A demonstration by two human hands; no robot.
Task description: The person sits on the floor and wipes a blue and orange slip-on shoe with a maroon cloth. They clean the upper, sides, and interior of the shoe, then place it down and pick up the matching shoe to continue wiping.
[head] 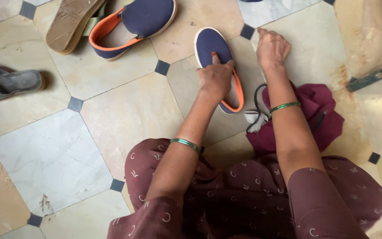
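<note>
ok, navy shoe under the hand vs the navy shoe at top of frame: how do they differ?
The near navy shoe lies alone on the tiled floor, toe pointing away, with the left hand resting on it. The far navy shoe is untouched, angled toe to the right, and lies against an upturned tan sole. The far one shows its whole orange opening; the hand covers much of the near one's. Both are navy slip-ons with orange collars and pale soles.

The left hand (215,79) covers the middle of the navy slip-on shoe with orange lining (213,46). The grey worn shoe (9,83) is cut by the left edge. The tan upturned sandal sole (71,22) and second navy shoe (142,20) run past the top edge.
</note>
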